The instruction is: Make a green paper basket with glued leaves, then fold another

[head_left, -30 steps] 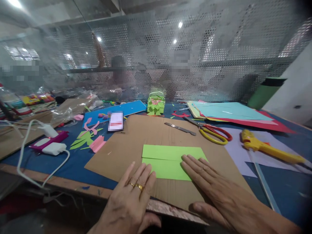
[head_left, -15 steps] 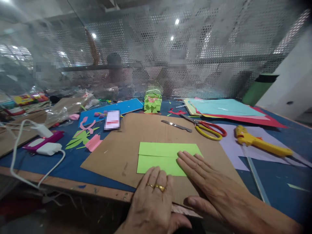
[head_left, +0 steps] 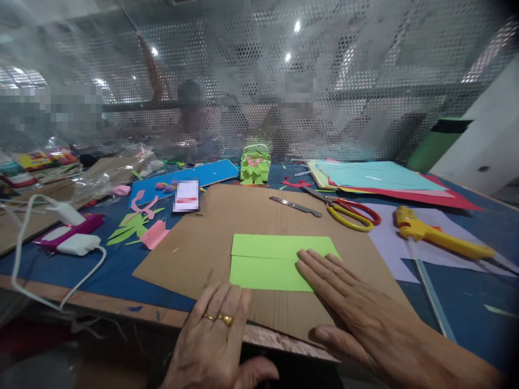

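Observation:
A folded sheet of bright green paper (head_left: 267,270) lies flat on a brown cardboard sheet (head_left: 239,210), one layer's edge showing as a line across it. My right hand (head_left: 344,302) rests with straight fingers on the paper's right end, its thumb apart on the cardboard. My left hand (head_left: 214,324), with two gold rings, lies flat at the near left corner of the paper, fingers out and holding nothing. Its fingertips are at the paper's lower edge. Beyond the paper are a flat metal blade (head_left: 295,206) and scissors (head_left: 348,213) with red and yellow handles.
A yellow glue gun (head_left: 441,237) lies on purple paper (head_left: 389,254) at the right. Behind it is a stack of coloured sheets (head_left: 377,175). A small green paper basket (head_left: 254,167) stands at the back. Paper scraps (head_left: 130,227) and a purple-white plug adapter (head_left: 68,235) lie left.
My left hand has slid leftward along the paper's near edge to its left corner. My right hand stays on the right end of the paper. The view has shifted slightly.

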A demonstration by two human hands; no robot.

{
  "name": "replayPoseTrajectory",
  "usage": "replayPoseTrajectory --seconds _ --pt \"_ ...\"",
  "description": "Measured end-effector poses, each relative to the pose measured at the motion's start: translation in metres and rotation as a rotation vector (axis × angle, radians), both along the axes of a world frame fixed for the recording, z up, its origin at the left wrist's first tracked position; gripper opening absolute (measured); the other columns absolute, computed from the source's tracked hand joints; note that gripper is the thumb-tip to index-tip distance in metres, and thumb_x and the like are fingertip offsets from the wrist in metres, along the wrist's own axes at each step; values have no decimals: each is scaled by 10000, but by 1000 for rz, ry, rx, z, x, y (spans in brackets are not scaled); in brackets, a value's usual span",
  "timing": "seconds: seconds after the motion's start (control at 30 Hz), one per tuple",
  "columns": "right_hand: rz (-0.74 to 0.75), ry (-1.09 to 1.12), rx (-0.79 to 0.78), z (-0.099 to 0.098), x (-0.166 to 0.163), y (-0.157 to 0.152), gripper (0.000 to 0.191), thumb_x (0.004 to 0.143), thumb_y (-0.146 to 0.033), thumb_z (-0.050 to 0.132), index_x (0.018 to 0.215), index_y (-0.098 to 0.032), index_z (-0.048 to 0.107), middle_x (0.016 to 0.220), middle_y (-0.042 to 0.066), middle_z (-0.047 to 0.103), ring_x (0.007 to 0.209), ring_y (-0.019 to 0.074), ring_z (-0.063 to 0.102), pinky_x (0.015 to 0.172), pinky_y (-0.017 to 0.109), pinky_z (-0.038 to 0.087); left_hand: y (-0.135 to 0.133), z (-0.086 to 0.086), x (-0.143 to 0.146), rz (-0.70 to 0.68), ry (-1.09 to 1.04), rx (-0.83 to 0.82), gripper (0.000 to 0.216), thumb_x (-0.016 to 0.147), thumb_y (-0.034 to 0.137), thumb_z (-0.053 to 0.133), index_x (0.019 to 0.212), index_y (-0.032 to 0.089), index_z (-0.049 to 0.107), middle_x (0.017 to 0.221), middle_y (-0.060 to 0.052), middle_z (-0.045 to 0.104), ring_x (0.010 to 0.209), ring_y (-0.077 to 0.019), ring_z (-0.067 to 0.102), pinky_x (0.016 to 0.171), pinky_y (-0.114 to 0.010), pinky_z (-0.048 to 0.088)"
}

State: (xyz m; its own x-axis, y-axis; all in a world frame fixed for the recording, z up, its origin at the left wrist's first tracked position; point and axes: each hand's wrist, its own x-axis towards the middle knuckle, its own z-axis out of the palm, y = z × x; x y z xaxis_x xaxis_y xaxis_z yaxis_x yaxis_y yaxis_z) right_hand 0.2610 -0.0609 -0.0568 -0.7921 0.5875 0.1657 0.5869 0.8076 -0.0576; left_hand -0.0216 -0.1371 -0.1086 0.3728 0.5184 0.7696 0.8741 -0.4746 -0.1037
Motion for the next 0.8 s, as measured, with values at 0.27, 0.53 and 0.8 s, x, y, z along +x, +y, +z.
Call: replayPoseTrajectory --seconds 0.27,0.53,0.8 --pt "-25 -16 -27 2 -2 -2 792 989 -567 492 1616 -199 179 1649 104 182 1491 332 261 1192 517 325 -12 13 -38 91 297 -73 665 890 585 649 1241 20 638 1211 -204 705 1115 -342 626 1049 -486 365" --pt "-20 -22 -14 5 -4 -3 764 1002 -563 473 1602 -147 252 1641 139 217 1497 311 266 1209 501 293 -1 35 -9 82 167 -85 861 914 746 452 1336 4 561 1398 -244 589 1336 -375 509 1151 -507 315" --pt "18 -13 51 -7 3 2 871 996 -579 487 1633 -145 82 1664 169 195 1530 287 205 1210 525 303 19 19 35 -175 154 -142 804 955 666 464 1330 -40 553 1391 -235 607 1343 -345 537 1088 -473 463"
